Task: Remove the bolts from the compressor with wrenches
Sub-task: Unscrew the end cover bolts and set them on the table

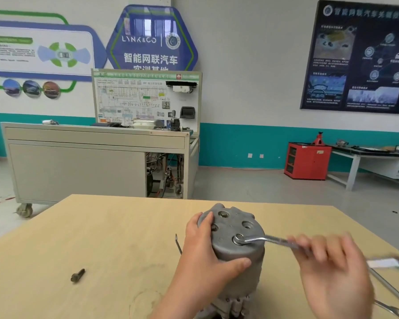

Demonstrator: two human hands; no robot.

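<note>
Left hand (205, 256): lower centre, fingers and thumb curled round the compressor's (235, 247) top, gripping it.
Right hand (327, 268): lower right, motion-blurred, fingers closed over the ring wrench (258, 239) shank.
Table (101, 238): pale wood top across the lower frame, with a loose bolt (77, 275) lower left on bare wood and an open-end wrench (392, 309) at the lower right edge.
Compressor: upright, lower centre; grey cast cylinder with round holes in its top face, the wrench's ring lying on it.
Room: grey floor beyond the table's far edge; trainer bench (78, 166) centre left, red cabinet (306, 161) right.
</note>
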